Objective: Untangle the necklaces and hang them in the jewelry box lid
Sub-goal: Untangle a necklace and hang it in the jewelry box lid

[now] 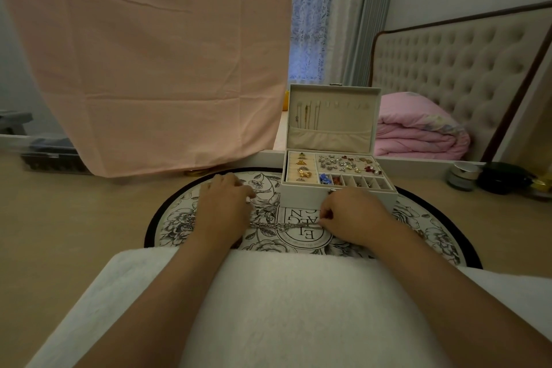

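The necklaces form 1 silvery rope of twisted chain links. It lies stretched flat across the round floral mat between the 2 hands, just in front of the jewelry box. The right hand pinches the rope's right end with curled fingers. The left hand lies palm down over the left end; whether it grips cannot be told. In the upright lid, a few thin chains hang at the left.
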Action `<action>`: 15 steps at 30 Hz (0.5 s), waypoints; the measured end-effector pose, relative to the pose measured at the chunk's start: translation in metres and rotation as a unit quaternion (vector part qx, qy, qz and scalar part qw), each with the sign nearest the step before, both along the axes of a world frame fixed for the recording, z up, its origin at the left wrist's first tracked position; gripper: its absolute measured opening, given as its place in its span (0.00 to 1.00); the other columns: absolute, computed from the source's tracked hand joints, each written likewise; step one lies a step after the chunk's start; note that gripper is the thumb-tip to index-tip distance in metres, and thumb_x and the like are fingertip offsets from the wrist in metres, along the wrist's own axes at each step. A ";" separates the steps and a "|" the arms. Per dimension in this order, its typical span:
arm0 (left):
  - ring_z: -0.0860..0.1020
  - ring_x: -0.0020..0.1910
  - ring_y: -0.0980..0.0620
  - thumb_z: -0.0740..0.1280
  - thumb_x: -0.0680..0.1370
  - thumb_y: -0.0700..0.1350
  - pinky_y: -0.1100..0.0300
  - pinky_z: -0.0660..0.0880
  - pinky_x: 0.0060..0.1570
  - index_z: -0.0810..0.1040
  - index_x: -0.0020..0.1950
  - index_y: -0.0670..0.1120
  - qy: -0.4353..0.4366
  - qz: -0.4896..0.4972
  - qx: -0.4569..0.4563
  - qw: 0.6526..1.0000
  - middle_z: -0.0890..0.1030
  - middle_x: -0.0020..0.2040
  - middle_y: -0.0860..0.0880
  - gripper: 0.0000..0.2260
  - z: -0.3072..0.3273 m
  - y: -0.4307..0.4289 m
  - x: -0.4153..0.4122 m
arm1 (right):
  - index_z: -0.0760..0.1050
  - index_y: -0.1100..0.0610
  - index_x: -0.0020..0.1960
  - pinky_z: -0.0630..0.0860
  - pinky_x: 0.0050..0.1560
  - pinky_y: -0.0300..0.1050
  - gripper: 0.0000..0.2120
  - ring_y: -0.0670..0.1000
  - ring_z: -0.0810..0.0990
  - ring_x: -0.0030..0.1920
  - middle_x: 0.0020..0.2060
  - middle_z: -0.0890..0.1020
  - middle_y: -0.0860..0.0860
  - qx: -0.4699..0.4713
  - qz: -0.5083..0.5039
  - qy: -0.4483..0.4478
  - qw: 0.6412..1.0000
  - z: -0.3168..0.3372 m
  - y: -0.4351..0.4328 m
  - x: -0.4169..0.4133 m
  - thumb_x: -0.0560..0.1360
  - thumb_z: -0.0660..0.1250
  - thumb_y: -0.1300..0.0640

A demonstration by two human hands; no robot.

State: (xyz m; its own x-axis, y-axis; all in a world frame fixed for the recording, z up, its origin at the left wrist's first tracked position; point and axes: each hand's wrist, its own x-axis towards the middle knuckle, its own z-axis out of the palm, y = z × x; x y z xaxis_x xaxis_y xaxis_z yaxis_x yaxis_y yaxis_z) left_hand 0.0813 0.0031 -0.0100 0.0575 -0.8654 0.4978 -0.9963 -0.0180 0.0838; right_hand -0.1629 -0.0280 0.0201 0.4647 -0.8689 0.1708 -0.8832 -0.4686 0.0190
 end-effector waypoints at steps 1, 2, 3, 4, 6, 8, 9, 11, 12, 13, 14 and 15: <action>0.75 0.58 0.50 0.67 0.79 0.53 0.52 0.69 0.61 0.83 0.58 0.57 0.024 -0.047 -0.010 0.999 0.80 0.59 0.53 0.10 0.002 0.001 -0.007 | 0.83 0.45 0.58 0.78 0.54 0.46 0.11 0.49 0.80 0.53 0.52 0.83 0.46 -0.007 0.008 0.008 1.000 0.001 0.001 0.002 0.78 0.68 0.48; 0.76 0.56 0.52 0.66 0.79 0.55 0.52 0.71 0.60 0.83 0.57 0.57 0.040 -0.094 -0.005 0.995 0.81 0.56 0.54 0.10 0.004 0.002 -0.015 | 0.81 0.45 0.62 0.77 0.56 0.47 0.13 0.51 0.79 0.56 0.54 0.83 0.47 -0.012 0.017 0.013 1.000 0.000 0.001 0.005 0.78 0.68 0.49; 0.77 0.53 0.53 0.66 0.79 0.56 0.53 0.72 0.58 0.84 0.56 0.57 0.047 -0.133 0.013 0.990 0.82 0.54 0.55 0.10 0.004 0.003 -0.024 | 0.79 0.45 0.65 0.77 0.59 0.48 0.16 0.52 0.79 0.58 0.57 0.82 0.48 -0.013 0.028 0.013 0.999 -0.001 0.001 0.007 0.78 0.68 0.51; 0.77 0.51 0.54 0.66 0.79 0.57 0.54 0.72 0.56 0.84 0.56 0.57 0.050 -0.162 0.034 0.985 0.83 0.52 0.55 0.11 0.003 0.005 -0.031 | 0.77 0.45 0.67 0.76 0.61 0.49 0.17 0.53 0.78 0.61 0.59 0.81 0.49 -0.008 0.041 0.010 0.999 -0.003 0.000 0.010 0.79 0.68 0.52; 0.76 0.51 0.54 0.67 0.78 0.58 0.58 0.72 0.52 0.84 0.55 0.57 0.051 -0.186 0.062 0.979 0.82 0.51 0.56 0.11 -0.002 0.005 -0.039 | 0.78 0.46 0.67 0.76 0.62 0.50 0.15 0.55 0.77 0.61 0.60 0.79 0.51 0.020 0.065 0.015 0.998 -0.007 -0.002 0.015 0.81 0.66 0.53; 0.77 0.51 0.53 0.68 0.78 0.55 0.59 0.73 0.50 0.85 0.54 0.57 0.047 -0.185 0.070 0.979 0.81 0.49 0.56 0.08 -0.002 0.003 -0.040 | 0.81 0.50 0.63 0.76 0.59 0.50 0.13 0.54 0.78 0.58 0.57 0.78 0.52 0.052 0.078 0.007 0.996 -0.009 -0.003 0.018 0.81 0.65 0.53; 0.77 0.50 0.53 0.68 0.78 0.54 0.58 0.74 0.49 0.85 0.53 0.57 0.053 -0.181 0.071 0.979 0.79 0.46 0.57 0.08 -0.001 0.003 -0.040 | 0.83 0.52 0.60 0.76 0.58 0.49 0.11 0.52 0.78 0.56 0.55 0.78 0.51 0.068 0.075 -0.022 0.995 -0.009 -0.003 0.018 0.81 0.66 0.54; 0.77 0.48 0.54 0.67 0.79 0.52 0.56 0.75 0.49 0.84 0.51 0.56 0.095 -0.177 0.068 0.977 0.77 0.43 0.58 0.06 -0.001 0.004 -0.041 | 0.84 0.53 0.54 0.77 0.56 0.45 0.07 0.49 0.79 0.51 0.50 0.78 0.47 0.082 0.073 -0.095 0.989 -0.013 -0.003 0.014 0.80 0.68 0.54; 0.77 0.47 0.55 0.67 0.79 0.50 0.55 0.76 0.49 0.83 0.50 0.55 0.130 -0.177 0.063 0.974 0.78 0.44 0.58 0.05 0.000 0.004 -0.042 | 0.83 0.52 0.52 0.77 0.54 0.43 0.06 0.48 0.78 0.50 0.48 0.77 0.45 0.080 0.076 -0.128 0.986 -0.015 -0.003 0.012 0.80 0.68 0.55; 0.77 0.45 0.56 0.66 0.80 0.48 0.55 0.76 0.49 0.81 0.50 0.54 0.170 -0.181 0.059 0.967 0.79 0.44 0.58 0.04 0.000 0.005 -0.042 | 0.81 0.51 0.51 0.76 0.52 0.42 0.04 0.47 0.78 0.49 0.47 0.77 0.44 0.082 0.076 -0.163 0.980 -0.017 -0.002 0.011 0.80 0.67 0.54; 0.78 0.44 0.57 0.65 0.81 0.47 0.55 0.76 0.48 0.79 0.49 0.53 0.212 -0.188 0.057 0.957 0.80 0.43 0.57 0.04 0.001 0.006 -0.042 | 0.79 0.49 0.50 0.75 0.51 0.41 0.03 0.46 0.78 0.48 0.47 0.78 0.44 0.090 0.074 -0.207 0.971 -0.019 -0.002 0.010 0.81 0.66 0.54; 0.78 0.42 0.58 0.64 0.81 0.46 0.56 0.76 0.46 0.77 0.48 0.52 0.257 -0.193 0.054 0.945 0.81 0.42 0.57 0.04 0.002 0.007 -0.043 | 0.77 0.49 0.49 0.75 0.50 0.41 0.04 0.46 0.79 0.48 0.47 0.80 0.45 0.109 0.067 -0.259 0.957 -0.019 -0.001 0.010 0.82 0.65 0.54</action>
State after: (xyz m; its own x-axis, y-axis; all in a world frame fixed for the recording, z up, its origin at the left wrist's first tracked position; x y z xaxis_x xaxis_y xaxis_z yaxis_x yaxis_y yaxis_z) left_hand 0.0382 0.0102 -0.0083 -0.0633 -0.9156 0.3972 -0.7580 0.3030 0.5776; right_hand -0.1524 -0.0292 0.0013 0.4754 -0.8490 0.2307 -0.6796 -0.5209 -0.5166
